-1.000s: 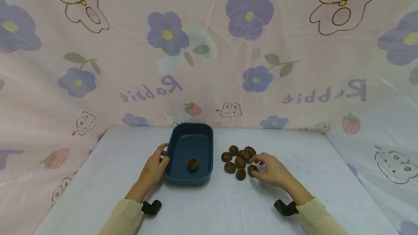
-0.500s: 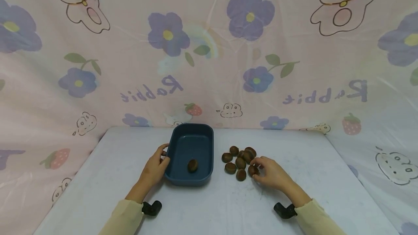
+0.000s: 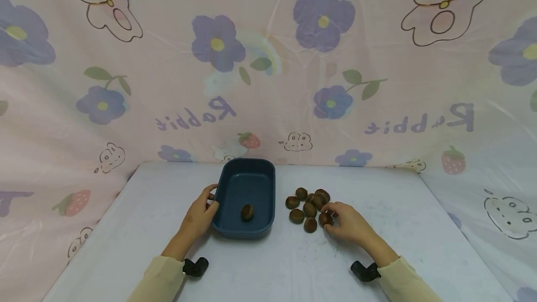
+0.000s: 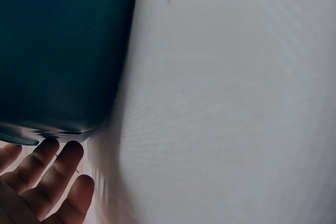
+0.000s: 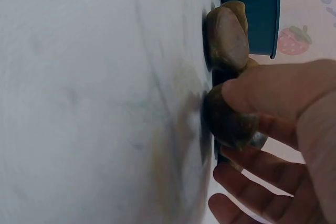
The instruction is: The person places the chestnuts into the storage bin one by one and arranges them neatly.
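A dark blue rectangular container (image 3: pixel 242 234) stands left of centre in the head view, with one brown chestnut (image 3: pixel 247 212) lying inside near its front. My left hand (image 3: pixel 196 218) rests at its left side; the left wrist view has the fingertips (image 4: pixel 71 150) against the outer wall, fairly straight. To the right, my right hand (image 3: pixel 352 223) pinches a chestnut (image 5: pixel 229 119) between thumb and index finger, low at the tabletop on the right edge of a loose group. Several other chestnuts (image 3: pixel 309 209) lie beside it. In the right wrist view the remaining fingers spread below the pinched chestnut.
The white tabletop (image 3: pixel 268 274) carries everything. A pink cloth (image 3: pixel 268 83) printed with flowers and rabbits hangs behind and along the sides. Black curved pieces (image 3: pixel 196 267) sit at both wrists, by the pale yellow sleeves (image 3: pixel 157 278).
My right fingers have closed in around the chestnut at the right edge of the group. The left hand and the container have stayed in place.
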`<state>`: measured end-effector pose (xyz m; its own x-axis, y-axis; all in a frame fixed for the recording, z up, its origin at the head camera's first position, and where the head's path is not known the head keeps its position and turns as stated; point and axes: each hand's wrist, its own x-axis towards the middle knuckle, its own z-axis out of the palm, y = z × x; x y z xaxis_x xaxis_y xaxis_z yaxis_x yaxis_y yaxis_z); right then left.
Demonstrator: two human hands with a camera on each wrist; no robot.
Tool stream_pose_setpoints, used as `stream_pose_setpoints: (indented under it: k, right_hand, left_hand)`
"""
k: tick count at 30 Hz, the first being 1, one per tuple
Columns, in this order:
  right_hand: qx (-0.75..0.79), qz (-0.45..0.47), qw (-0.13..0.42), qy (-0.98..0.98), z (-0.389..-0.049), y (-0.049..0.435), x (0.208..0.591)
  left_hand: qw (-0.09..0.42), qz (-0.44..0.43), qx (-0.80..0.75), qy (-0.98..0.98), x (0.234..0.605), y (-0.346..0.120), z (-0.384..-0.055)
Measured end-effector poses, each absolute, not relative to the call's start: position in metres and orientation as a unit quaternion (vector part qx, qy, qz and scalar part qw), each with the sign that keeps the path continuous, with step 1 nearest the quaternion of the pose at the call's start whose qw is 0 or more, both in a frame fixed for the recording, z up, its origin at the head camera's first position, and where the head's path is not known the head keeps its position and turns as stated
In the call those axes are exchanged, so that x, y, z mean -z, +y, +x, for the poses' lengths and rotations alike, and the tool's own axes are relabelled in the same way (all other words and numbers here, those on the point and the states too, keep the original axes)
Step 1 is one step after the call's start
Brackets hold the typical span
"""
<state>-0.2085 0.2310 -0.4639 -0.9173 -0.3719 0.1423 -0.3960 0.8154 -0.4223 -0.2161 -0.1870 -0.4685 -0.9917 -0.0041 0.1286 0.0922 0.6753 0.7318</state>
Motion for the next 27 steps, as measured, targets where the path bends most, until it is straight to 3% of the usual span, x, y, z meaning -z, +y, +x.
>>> stream_pose_setpoints:
  k: [27]
  right_hand:
    - [-0.244,0.172,0.042,-0.953,-0.2065,0.2265,0.456]
  left_hand:
    - [0.063,-0.029,0.405,-0.912,0.4693,-0.1878,-0.2169]
